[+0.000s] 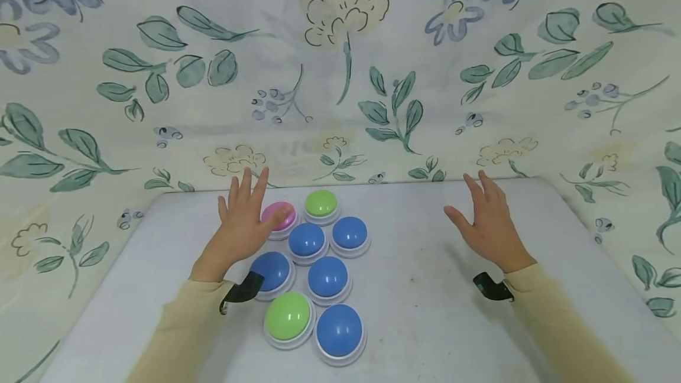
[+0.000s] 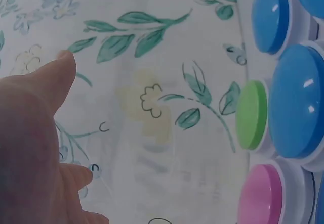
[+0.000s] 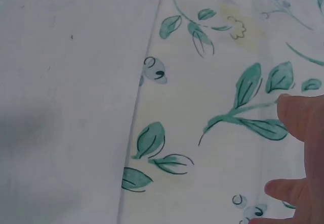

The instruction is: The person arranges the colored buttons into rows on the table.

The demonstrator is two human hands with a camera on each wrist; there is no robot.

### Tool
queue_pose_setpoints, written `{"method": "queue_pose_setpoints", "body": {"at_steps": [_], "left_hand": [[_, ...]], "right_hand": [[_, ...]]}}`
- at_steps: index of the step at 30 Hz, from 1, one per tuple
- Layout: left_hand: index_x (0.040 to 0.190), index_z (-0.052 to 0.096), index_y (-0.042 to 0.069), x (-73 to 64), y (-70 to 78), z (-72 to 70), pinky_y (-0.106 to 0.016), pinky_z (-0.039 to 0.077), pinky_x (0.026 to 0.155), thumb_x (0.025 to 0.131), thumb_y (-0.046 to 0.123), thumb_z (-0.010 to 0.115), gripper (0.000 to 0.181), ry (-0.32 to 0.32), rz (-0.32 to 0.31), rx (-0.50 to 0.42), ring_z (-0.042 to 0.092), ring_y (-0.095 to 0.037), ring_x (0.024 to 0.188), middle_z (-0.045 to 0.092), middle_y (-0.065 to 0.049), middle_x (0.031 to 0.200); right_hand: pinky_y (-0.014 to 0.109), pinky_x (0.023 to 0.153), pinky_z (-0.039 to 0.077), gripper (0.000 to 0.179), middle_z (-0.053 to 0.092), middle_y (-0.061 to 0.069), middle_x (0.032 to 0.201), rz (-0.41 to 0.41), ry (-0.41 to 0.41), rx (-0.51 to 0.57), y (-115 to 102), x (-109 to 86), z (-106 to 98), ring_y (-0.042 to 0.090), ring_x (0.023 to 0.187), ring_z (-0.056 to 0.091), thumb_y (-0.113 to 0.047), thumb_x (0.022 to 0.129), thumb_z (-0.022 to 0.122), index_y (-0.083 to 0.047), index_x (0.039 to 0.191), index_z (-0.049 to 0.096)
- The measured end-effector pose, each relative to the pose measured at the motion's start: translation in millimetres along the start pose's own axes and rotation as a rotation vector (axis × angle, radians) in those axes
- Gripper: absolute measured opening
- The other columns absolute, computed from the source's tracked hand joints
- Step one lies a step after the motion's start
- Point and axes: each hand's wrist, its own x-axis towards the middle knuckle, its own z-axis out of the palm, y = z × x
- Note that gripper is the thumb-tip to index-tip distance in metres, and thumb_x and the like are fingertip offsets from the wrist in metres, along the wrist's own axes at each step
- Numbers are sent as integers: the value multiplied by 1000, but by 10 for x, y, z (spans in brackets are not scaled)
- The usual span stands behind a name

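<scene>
Clearly, the left grip is released, spread near 1 pink button; the right grip, also released, hangs well apart. 5 blue buttons and 2 green buttons cluster alongside on the white surface.

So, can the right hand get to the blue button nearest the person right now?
Probably yes: the right hand holds nothing, and in the head view only tabletop shows between it and that blue button. It would need to move left and back.
</scene>
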Motion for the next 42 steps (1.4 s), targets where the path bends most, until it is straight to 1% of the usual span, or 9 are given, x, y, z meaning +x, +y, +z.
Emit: {"method": "queue_pose_setpoints", "body": {"at_steps": [5,10,16,24,29,33,37,40,42], "left_hand": [[150,-4,21,29,66,86,-69,-12,100,89,62,41,86,-2,15,-36,-17,-38,137,-9,-16,154],[150,-2,19,59,126,154,-66,-9,103,88,60,43,87,-35,44,-79,-13,-38,138,-6,-13,155],[150,0,17,106,227,221,-61,-6,108,89,57,45,86,-52,81,-152,-8,-38,139,-2,-13,155],[150,6,15,143,360,314,-57,-3,110,88,59,45,86,-71,65,-177,-4,-36,140,5,-12,155],[150,5,15,152,356,392,-57,7,111,87,61,46,88,-75,66,-199,2,-34,141,7,-10,155],[150,4,17,163,359,460,-56,15,110,86,63,45,89,-98,62,-211,9,-31,140,9,-6,155],[150,2,25,186,375,523,-56,27,105,85,64,47,87,-147,38,-243,24,-31,137,18,-4,153],[149,2,29,197,390,560,-58,33,101,85,62,49,86,-177,24,-260,34,-32,132,28,-5,150],[149,3,29,206,398,584,-58,34,99,85,63,49,86,-193,29,-254,37,-33,130,31,-6,148]], "right_hand": [[69,98,22,72,15,27,148,-2,-5,32,-98,29,106,46,134,14,-42,91,55,1,142,27],[67,100,24,74,11,23,151,7,-46,96,-258,63,235,41,136,11,-45,91,53,-1,144,25],[65,101,25,75,9,19,152,0,-81,155,-455,108,393,38,138,10,-46,91,52,-5,146,22],[58,107,22,75,11,13,154,22,-134,232,-671,154,609,32,139,12,-53,91,46,-9,147,21],[50,110,22,74,22,10,151,34,-179,333,-822,196,750,28,138,21,-52,92,46,-8,146,22],[50,109,25,74,27,10,150,64,-199,376,-918,218,844,29,136,26,-52,91,47,-10,147,23],[50,107,29,73,28,10,149,77,-212,378,-960,222,909,30,134,30,-50,91,49,-10,146,24],[48,103,36,71,31,12,148,48,-217,386,-966,222,944,31,131,35,-45,91,54,-8,145,26],[45,101,40,71,32,12,147,31,-219,388,-962,219,965,31,129,38,-42,90,56,-8,145,27]]}}
